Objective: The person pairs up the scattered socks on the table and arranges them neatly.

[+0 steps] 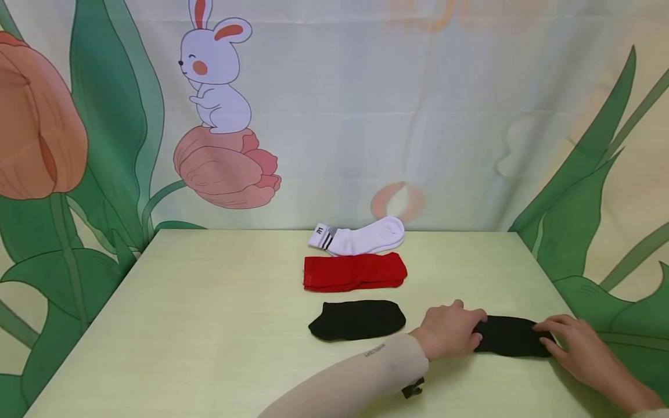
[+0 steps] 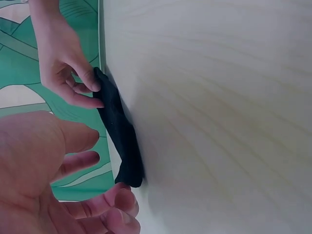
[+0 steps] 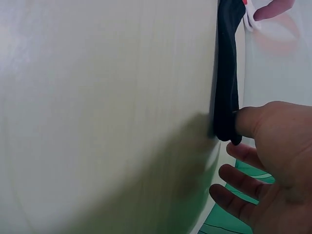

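Note:
On the right side of the table lies a folded black sock [image 1: 509,337], stretched out between both hands. My left hand [image 1: 452,331] is at its left end; in the left wrist view the fingers [image 2: 126,199] are spread and loosely bent, a fingertip touching or very near the sock's end. The right hand [image 1: 577,348] pinches the opposite end between thumb and index finger, while its other fingers stay loose in the right wrist view. Left of this sock lies a second black sock [image 1: 358,320], flat. Behind it are folded red socks [image 1: 355,273] and white striped socks [image 1: 366,237].
The pale wooden table [image 1: 183,325] ends at a cloth backdrop [image 1: 334,116] printed with a rabbit and tulips. The socks on the left form a column from front to back. My left forearm crosses the table's front.

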`<state>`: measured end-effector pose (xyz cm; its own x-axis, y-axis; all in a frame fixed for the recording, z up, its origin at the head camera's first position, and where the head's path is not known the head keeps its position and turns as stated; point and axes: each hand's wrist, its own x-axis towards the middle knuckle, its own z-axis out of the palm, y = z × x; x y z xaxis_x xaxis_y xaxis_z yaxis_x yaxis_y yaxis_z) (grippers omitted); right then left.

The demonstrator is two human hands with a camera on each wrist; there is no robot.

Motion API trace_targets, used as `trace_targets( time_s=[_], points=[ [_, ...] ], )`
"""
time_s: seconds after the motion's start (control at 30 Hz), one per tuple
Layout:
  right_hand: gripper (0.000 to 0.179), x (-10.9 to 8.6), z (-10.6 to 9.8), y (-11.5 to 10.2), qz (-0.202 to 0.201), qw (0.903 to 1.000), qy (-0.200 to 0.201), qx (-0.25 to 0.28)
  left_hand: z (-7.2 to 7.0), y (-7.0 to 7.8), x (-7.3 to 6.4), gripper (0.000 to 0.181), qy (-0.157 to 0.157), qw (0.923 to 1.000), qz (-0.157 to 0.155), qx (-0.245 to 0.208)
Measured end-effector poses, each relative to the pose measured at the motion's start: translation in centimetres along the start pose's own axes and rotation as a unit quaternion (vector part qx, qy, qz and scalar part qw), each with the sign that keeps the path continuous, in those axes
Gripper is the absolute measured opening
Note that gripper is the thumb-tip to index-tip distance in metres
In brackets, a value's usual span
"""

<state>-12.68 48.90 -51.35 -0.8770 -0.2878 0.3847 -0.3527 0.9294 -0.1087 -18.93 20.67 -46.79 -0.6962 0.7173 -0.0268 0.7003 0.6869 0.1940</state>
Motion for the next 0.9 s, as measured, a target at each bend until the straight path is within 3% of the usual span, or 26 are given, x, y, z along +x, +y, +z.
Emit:
trace_targets(
  time_s=[0.63,0.9],
  points=[
    [0.028,-0.4,0.0,0.0,0.026,0.9989,-0.037,0.015,1.1,0.5,0.8,0.034,-0.010,0.9998,-0.014,0.006],
    [0.030,-0.2,-0.4,-0.2,0.056,0.9954,-0.074,0.024,1.1,0.8,1.0,0.019,-0.008,0.9994,-0.018,0.027]
  ],
)
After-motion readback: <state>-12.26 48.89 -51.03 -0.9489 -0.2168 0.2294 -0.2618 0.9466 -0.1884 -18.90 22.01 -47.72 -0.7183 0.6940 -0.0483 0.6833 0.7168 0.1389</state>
